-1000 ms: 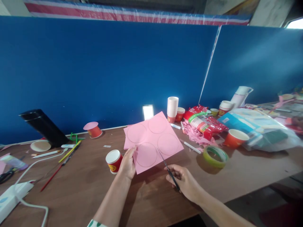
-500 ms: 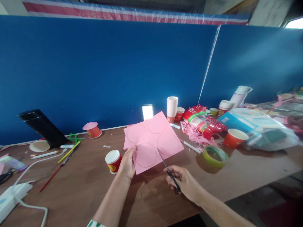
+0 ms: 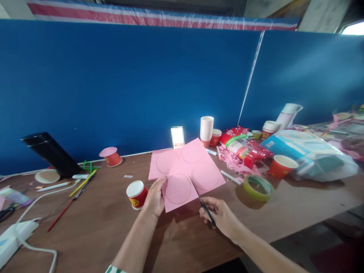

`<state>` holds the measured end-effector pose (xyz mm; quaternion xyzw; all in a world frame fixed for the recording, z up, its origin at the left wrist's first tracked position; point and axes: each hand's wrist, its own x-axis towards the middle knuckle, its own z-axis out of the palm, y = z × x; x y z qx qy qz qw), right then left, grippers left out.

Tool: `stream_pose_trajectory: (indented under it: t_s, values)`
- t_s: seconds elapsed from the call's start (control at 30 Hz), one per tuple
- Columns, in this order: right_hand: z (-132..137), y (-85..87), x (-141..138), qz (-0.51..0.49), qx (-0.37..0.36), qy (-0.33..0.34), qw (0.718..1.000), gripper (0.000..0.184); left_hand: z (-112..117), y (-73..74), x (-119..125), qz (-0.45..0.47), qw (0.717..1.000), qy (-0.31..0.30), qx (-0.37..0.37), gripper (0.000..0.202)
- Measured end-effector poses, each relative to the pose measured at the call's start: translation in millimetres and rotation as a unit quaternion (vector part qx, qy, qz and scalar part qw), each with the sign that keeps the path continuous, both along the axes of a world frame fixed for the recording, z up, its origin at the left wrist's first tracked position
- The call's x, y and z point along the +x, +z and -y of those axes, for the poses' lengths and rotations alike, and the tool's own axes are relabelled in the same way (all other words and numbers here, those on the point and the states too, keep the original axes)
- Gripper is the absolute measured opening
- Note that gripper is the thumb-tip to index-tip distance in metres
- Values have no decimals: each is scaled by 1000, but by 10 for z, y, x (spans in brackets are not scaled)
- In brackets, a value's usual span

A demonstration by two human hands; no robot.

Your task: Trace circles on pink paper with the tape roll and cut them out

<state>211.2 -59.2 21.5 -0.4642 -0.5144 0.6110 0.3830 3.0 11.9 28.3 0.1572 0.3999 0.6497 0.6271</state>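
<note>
My left hand (image 3: 155, 199) grips the near left edge of a pink paper sheet (image 3: 184, 167) that has several circles drawn on it. My right hand (image 3: 220, 214) is wrapped round the black handles of a pair of scissors (image 3: 206, 208). Their blades lie at the sheet's near edge, between the two nearer circles. Whether the blades are apart is hard to make out. More pink paper (image 3: 153, 174) lies under the sheet at its left. Just left of my left hand stands a red paper cup (image 3: 138, 199) with a white top.
Right of the sheet are a roll of tape (image 3: 258, 187), an orange-red cup (image 3: 281, 167), a red packet (image 3: 244, 146) and pink scraps (image 3: 233, 161). Stacked cups (image 3: 206, 131) stand behind. At the left are a black bottle (image 3: 52, 153), brushes, and a white power strip (image 3: 17, 239) with its cable.
The pink sheet has shifted slightly right and toward me, uncovering more of the paper beneath at its left. Both hands keep their hold, and the scissors stay at the near edge.
</note>
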Motion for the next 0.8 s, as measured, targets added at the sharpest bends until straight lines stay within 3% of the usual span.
stream_pose_trajectory:
  t_s: [0.47,0.67,0.8]
  values:
    - [-4,-17,-14,-7,10,-24,1000,33,2,10,21,16,1000,-14,14,11]
    - [3,40,-27,5,46,-28,999,27,21,16,23,22,1000,-17,13,12]
    - [8,68,-4,19,5,-6,1000,24,4,6,16,19,1000,-16,11,12]
